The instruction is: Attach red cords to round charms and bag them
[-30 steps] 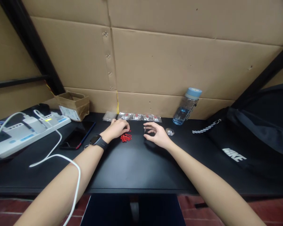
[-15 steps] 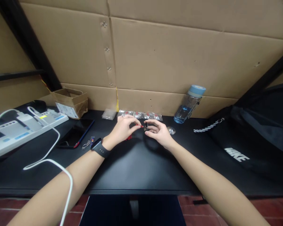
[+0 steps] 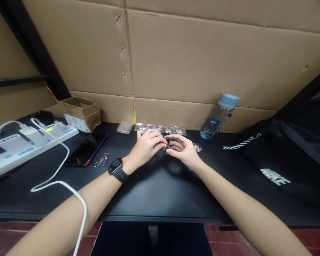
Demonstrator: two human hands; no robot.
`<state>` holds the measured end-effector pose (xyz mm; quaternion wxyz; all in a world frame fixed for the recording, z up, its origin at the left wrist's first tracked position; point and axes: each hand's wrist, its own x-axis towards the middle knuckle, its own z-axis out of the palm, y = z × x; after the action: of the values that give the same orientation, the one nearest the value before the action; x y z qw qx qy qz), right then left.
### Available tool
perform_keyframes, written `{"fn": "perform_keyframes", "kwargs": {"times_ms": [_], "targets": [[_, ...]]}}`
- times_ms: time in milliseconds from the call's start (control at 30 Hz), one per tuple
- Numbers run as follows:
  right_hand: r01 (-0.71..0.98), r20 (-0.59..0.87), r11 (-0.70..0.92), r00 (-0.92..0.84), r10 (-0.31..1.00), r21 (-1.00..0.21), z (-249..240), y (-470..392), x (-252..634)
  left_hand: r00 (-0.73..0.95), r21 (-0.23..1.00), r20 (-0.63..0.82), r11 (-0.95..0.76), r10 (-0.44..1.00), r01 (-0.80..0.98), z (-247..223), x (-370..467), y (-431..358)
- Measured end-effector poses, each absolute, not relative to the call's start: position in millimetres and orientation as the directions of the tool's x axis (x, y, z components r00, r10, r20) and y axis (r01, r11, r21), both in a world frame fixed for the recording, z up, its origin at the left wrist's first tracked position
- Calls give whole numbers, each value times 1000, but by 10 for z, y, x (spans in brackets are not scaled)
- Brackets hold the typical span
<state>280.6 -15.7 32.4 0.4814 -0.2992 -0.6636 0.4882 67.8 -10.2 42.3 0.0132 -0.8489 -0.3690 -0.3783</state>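
Note:
Both of my hands meet above the black table. My left hand (image 3: pixel 149 145), with a dark watch (image 3: pixel 115 166) on its wrist, pinches a red string (image 3: pixel 162 143) between thumb and fingertips. My right hand (image 3: pixel 186 150) curls thumb and fingers around a small clear round shell (image 3: pixel 168 143) with a dark-looking inside, held on edge. The string's end meets the shell's near side; whether it passes through is too small to tell. Just right of my right hand, a second clear round shell (image 3: pixel 197 147) lies on the table. Behind my hands lies a row of clear packets (image 3: pixel 157 128) with red bits inside.
A power strip (image 3: pixel 24 151) with a white cable (image 3: pixel 66 183), a phone (image 3: pixel 89 151), a keychain (image 3: pixel 105 160) and an opened cardboard box (image 3: pixel 82 113) are at left. A water bottle (image 3: pixel 216 119) leans at the cardboard wall; a black bag (image 3: pixel 290 156) occupies the right.
My left hand has turned and come closer to the shell with the red string. The loose red string below my left hand is now hidden. The view has shifted slightly.

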Motion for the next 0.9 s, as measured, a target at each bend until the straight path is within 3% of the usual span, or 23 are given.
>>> {"fn": "perform_keyframes", "kwargs": {"times_ms": [633,900], "targets": [[-78,356,351,-342,870,-933,318,-166,2792,376,180,742,-705,555,685,404,727,-153],[-80,329,319,-250,911,-944,280,-173,2772,331,226,739,-679,586,698,406,771,-195]]}}
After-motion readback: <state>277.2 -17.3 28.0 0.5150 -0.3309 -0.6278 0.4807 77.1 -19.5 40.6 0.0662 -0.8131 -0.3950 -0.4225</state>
